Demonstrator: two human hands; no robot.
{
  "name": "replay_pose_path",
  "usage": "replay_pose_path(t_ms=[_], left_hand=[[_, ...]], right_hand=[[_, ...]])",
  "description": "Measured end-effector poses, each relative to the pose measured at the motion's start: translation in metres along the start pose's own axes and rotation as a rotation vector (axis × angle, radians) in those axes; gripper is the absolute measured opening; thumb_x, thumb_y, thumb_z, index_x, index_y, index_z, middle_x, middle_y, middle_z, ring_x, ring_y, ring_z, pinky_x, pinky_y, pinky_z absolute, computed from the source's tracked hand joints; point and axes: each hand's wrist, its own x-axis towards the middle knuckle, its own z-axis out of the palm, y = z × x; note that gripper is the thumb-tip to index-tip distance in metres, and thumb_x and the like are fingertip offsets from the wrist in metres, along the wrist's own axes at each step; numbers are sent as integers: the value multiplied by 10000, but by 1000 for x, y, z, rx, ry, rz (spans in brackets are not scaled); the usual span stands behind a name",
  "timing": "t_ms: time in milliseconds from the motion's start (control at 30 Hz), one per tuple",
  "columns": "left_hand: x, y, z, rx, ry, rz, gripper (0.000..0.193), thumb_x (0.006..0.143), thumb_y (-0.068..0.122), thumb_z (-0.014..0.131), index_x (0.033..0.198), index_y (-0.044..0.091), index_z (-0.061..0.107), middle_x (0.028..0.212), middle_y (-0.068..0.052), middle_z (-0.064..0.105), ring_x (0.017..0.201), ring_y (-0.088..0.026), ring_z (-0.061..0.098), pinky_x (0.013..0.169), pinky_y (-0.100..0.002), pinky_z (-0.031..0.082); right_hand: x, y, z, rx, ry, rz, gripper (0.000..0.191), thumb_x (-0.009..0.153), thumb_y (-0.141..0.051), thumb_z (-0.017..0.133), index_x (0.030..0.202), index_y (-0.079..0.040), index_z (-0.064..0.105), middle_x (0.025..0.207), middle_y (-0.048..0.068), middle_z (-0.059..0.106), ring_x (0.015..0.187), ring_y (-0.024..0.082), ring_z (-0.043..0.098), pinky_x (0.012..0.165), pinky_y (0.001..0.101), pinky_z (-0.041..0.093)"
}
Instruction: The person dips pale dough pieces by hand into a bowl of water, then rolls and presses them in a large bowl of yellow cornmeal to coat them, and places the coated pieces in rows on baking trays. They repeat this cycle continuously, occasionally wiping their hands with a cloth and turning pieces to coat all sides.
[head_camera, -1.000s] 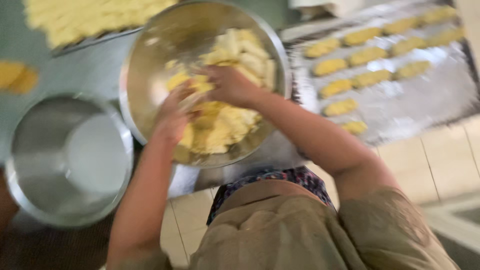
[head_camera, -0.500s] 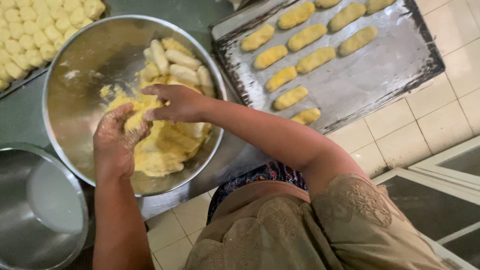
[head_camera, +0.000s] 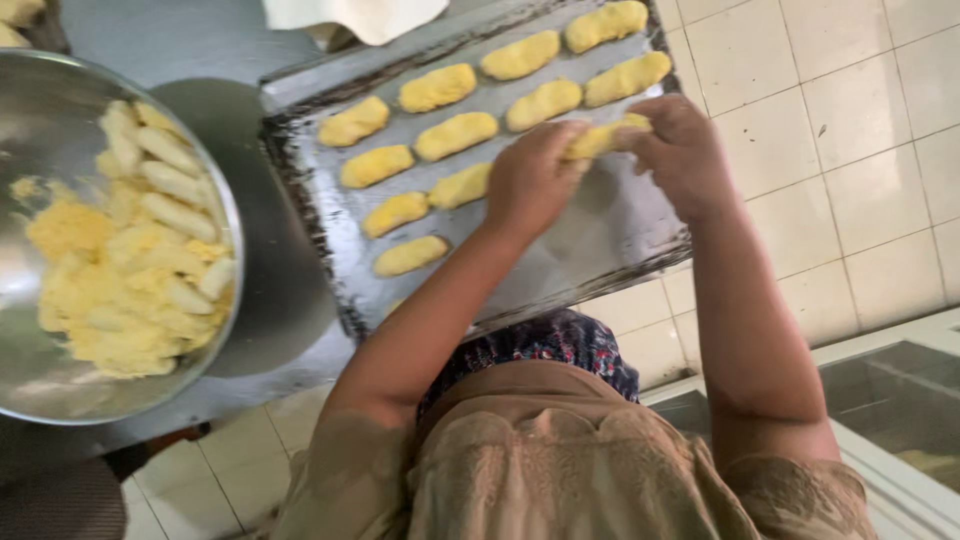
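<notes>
- The left hand (head_camera: 530, 175) and the right hand (head_camera: 680, 150) pinch a yellow oblong dough piece (head_camera: 605, 137) by its two ends, fingers closed on it.
- It sits just above the dark metal baking tray (head_camera: 620, 230), beside rows of yellow shaped dough logs (head_camera: 455, 135).
- A round steel bowl (head_camera: 215, 180) of yellow dough lumps (head_camera: 125, 270) rests on the grey surface (head_camera: 270, 290), left of the tray.

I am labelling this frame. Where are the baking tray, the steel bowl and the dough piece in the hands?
baking tray (head_camera: 620, 235), head view, bare floor.
steel bowl (head_camera: 45, 120), head view, inner wall.
dough piece (head_camera: 605, 138), head view, middle.
</notes>
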Motion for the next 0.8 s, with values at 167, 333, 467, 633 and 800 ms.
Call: replay_pose_path(t_ms=[167, 333, 467, 633, 800], left_hand=[[23, 18, 52, 301, 53, 205, 384, 871, 220, 737, 1246, 179, 664, 1162, -24, 712, 1229, -231, 594, 1117, -617, 316], [28, 9, 65, 391, 16, 186, 387, 879, 245, 740, 1253, 186, 661, 1137, -1, 718, 1266, -223, 570, 1144, -631, 285], [27, 4, 64, 449, 14, 169, 404, 908, 253, 730, 1300, 201, 649, 1212, 0, 707, 1323, -243, 539, 1158, -606, 281], [13, 8, 56, 506, 43, 311, 564, 967, 278, 690, 1487, 108, 552, 1497, -76, 558, 1459, -281, 433, 1193, -588, 272], [-4, 7, 63, 574, -8, 350, 534, 1037, 266, 637, 1517, 60, 528, 1600, -110, 471, 1529, -266, 353, 1262, -630, 213]], right_hand=[[20, 36, -45, -247, 105, 5, 284, 947, -137, 742, 1183, 4, 671, 964, 75, 707, 783, 119, 631, 689, 281, 531], [27, 40, -41, -444, 121, -64, 296, 925, -199, 780, 1156, -31, 701, 951, 103, 740, 809, 198, 710, 748, 341, 564], [22, 33, -33, -672, 146, -54, 304, 934, -209, 783, 1201, -82, 714, 1157, 136, 703, 916, 296, 693, 816, 432, 542], [11, 44, -38, -802, 169, -319, 504, 952, -184, 741, 1432, -61, 650, 1390, 158, 575, 1228, 384, 587, 975, 470, 502], [9, 75, -37, -1116, -1, -702, 388, 1025, -128, 634, 1381, 26, 629, 1546, 191, 534, 1445, 377, 516, 1206, 463, 427]])
